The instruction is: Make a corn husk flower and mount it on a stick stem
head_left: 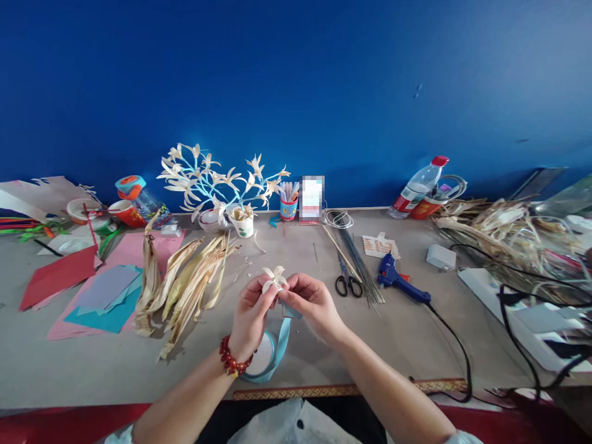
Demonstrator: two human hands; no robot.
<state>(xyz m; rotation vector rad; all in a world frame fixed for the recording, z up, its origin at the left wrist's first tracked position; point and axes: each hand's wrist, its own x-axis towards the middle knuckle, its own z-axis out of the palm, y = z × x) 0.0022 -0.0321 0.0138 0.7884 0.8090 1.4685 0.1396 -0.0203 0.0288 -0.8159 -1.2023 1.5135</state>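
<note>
Pinching a cream papery flower (274,275) inside the grey worktop's (319,364) front edge, the left hand (252,308) risks tears if the right hand (319,308) — pinched on light-blue tape (282,348) — overpulls.

No word, brand or number can be read with certainty. Just beyond the glue gun (398,280), a card (380,245) bears orange, letter-like strokes, too blurred to spell out. Farther behind the glue gun, slightly to its right, the bottle (419,185) wears a red and white label with fine print, too small to read. Beside that bottle, a red cup (423,208) has paler markings, also illegible. Well left of the glue gun and behind it, the phone (311,200) shows a pale screen with a reddish band, its contents pixelated beyond reading.
</note>
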